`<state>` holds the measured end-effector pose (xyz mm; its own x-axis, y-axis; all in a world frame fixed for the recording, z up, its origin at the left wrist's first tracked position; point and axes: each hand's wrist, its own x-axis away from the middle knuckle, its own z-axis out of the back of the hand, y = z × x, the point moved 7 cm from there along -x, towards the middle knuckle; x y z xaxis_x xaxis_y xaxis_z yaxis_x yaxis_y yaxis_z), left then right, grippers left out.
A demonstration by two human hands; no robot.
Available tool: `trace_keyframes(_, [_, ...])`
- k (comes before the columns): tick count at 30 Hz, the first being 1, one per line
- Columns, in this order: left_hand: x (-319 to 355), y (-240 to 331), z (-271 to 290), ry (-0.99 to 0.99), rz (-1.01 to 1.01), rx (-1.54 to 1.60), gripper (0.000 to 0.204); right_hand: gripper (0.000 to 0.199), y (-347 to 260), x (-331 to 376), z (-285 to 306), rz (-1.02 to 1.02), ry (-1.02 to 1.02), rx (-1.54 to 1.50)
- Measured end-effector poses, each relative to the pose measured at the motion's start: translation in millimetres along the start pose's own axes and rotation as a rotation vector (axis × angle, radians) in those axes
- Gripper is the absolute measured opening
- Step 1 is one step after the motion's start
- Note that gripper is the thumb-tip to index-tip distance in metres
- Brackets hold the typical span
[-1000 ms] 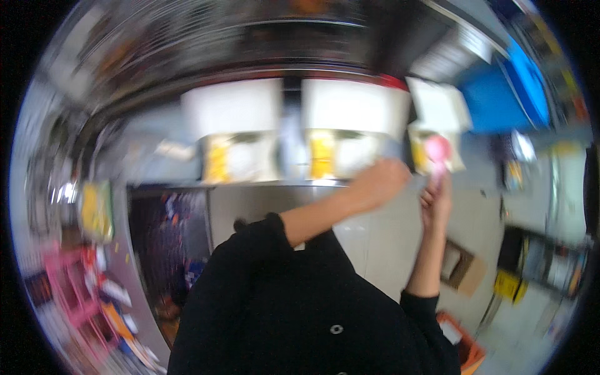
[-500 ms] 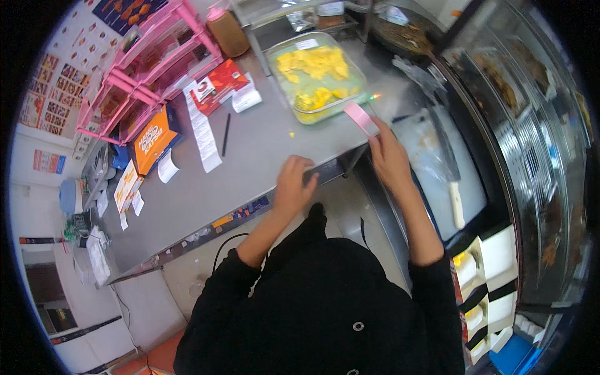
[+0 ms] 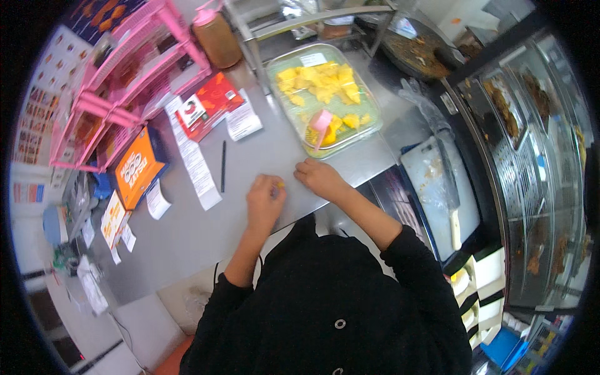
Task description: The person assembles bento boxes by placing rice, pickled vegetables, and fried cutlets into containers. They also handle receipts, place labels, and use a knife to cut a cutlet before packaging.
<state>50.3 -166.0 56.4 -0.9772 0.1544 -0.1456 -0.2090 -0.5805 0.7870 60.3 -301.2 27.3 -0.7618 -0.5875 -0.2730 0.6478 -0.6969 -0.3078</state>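
My left hand [image 3: 265, 201] is over the front part of the steel counter, its fingers curled and pinching a small yellow piece [image 3: 280, 185]. To its right, my right hand [image 3: 320, 180] rests low at the counter with bent fingers pressed together; anything inside them is hidden. Just beyond the right hand stands a clear rectangular tray [image 3: 294, 128] of yellow chunks [image 3: 328, 81]. A pink scoop [image 3: 321, 120] lies in the tray's near part, its handle toward me, touched by neither hand.
A black pen [image 3: 223, 165], long paper receipts [image 3: 197, 165], a red box [image 3: 209, 107] and an orange box [image 3: 137, 169] lie to the left. Pink stacked baskets [image 3: 125, 81] stand behind them. At right, a white-handled knife [image 3: 455, 230] rests on a cutting board [image 3: 431, 200] beside a glass display case [image 3: 531, 175].
My right hand has let go of the pink scoop, now in the tray, and moved left to the counter. My left hand has closed on a small yellow piece. The view has shifted.
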Motion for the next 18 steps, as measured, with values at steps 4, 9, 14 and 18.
trace_keyframes(4, [-70, 64, -5, 0.017, -0.209, -0.045, 0.013, 0.014, 1, 15, 11, -0.088, -0.01, -0.045])
trace_keyframes(9, [-117, 73, -50, -0.064, -0.395, -0.077, 0.02, 0.02, 13, 10, 103, -0.216, 0.319, -0.165])
trace_keyframes(14, [-149, 131, -63, -0.002, -0.487, -0.08, 0.026, 0.028, 54, 32, 121, -0.432, 0.367, -0.001])
trace_keyframes(18, [-139, 233, -181, -0.082, -0.784, 0.085, 0.03, 0.03, 42, 123, 126, -0.576, 0.413, 0.094])
